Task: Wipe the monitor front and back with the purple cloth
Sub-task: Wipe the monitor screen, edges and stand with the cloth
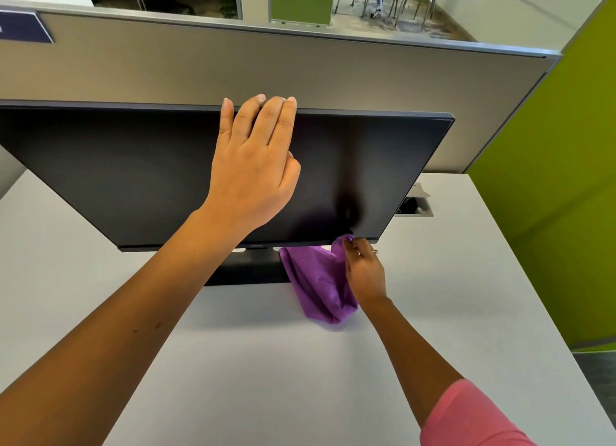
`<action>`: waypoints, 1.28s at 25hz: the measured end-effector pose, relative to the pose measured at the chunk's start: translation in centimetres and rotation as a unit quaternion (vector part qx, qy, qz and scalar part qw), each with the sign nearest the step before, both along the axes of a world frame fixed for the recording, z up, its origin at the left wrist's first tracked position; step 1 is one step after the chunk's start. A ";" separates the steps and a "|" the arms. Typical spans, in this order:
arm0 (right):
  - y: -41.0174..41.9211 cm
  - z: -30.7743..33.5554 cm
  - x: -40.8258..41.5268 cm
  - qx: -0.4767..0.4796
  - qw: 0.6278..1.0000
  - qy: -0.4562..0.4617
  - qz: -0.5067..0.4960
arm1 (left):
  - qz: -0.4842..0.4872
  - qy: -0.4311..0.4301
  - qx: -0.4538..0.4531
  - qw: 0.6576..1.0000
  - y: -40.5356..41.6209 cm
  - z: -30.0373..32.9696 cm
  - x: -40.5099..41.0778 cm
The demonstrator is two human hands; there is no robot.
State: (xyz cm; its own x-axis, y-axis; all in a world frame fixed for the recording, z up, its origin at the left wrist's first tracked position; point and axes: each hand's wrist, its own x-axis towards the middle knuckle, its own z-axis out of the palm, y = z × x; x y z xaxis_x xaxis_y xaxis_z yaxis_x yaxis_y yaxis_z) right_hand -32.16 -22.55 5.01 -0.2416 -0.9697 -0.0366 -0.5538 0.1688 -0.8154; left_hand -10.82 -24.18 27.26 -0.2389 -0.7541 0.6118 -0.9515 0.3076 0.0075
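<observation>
- Head view, centre of the frame: the monitor (133,175) stood on the white table (266,362), its dark screen blank and tipped toward the camera, its foot showing below the lower bezel.
- Head view, upper centre: the left hand (251,165) lay flat on the screen with straight fingers reaching over the top edge; nothing was held in it. In my judgement it was there to brace the panel so that it would not rock under wiping.
- Head view, lower centre right: the right hand (365,272) pinched an upper corner of the purple cloth (316,279) just beneath the monitor's bottom edge. The cloth hung in loose folds, its lower end apparently resting on the table, beside the stand.
- Held bunched like that, the cloth looked gathered for a stroke rather than spread against the glass; the wiping seemed at an early stage, though that is a judgement.
- Writing: a small logo sat in the middle of the lower bezel, too small to read. A dark blue sign at the upper left on the grey partition (300,72) was cut off and unreadable.
- A cable hatch (415,205) stood open in the table to the right of the screen.
</observation>
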 end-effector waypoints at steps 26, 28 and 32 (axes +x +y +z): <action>1.0 2.7 -4.5 -0.017 0.984 0.122 -0.126 | -0.016 -0.009 0.026 0.999 0.4 0.4 0.4; 1.5 4.5 -3.8 -0.087 0.982 0.075 -0.147 | -0.023 -0.022 0.040 0.999 0.5 0.7 0.6; 1.5 10.1 -3.0 -0.179 0.960 0.001 -0.215 | -0.034 -0.036 0.068 0.996 0.7 1.5 1.0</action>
State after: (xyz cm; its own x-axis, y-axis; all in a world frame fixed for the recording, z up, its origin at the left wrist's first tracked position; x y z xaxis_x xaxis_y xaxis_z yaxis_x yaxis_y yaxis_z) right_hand -35.11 -21.02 15.09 -0.6227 -0.7303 0.2810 -0.4966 0.0913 -0.8632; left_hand -9.79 -23.52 28.73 -0.3323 -0.8093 0.4843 -0.9280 0.3724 -0.0142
